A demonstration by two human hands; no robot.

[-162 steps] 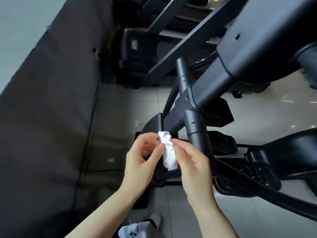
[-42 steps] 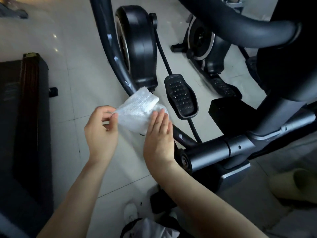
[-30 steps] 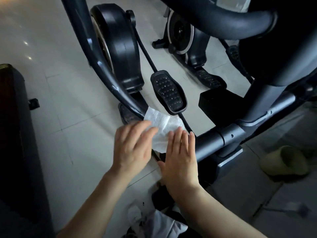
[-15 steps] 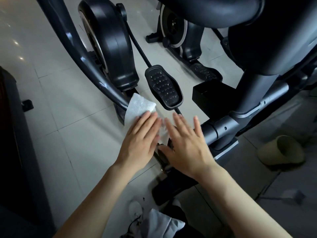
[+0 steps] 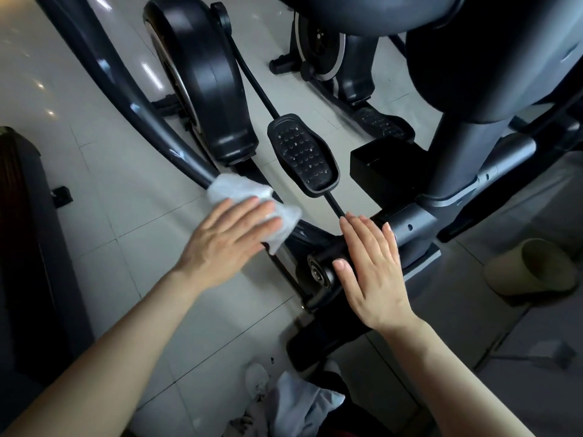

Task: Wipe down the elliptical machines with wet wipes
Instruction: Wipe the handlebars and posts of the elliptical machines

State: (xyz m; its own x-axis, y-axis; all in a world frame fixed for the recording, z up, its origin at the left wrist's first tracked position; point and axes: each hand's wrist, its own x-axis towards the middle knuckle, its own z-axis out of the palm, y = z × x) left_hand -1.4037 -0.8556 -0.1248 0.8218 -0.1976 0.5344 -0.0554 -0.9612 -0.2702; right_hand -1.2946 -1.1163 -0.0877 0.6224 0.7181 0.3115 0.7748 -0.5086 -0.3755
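A white wet wipe [image 5: 239,192] is draped over the dark curved bar [image 5: 132,108] of the elliptical machine, low near the floor. My left hand [image 5: 227,241] lies flat on the wipe with straight fingers, pressing it onto the bar. My right hand [image 5: 372,269] rests flat, fingers straight, on the black pivot tube [image 5: 407,227] to the right, holding nothing. The studded foot pedal [image 5: 303,156] sits just above and between both hands. The black flywheel housing [image 5: 205,77] stands behind the bar.
A second elliptical [image 5: 328,52] stands at the back. A thick grey upright column [image 5: 457,146] rises on the right. A beige slipper [image 5: 533,266] lies on the floor at right. A dark treadmill edge [image 5: 28,247] fills the left. A white shoe [image 5: 257,378] shows at the bottom.
The wipe was unfolded between both hands, then laid on the bar. My left hand now presses it and has slid it up-left; my right hand moved off the wipe onto the pivot tube.
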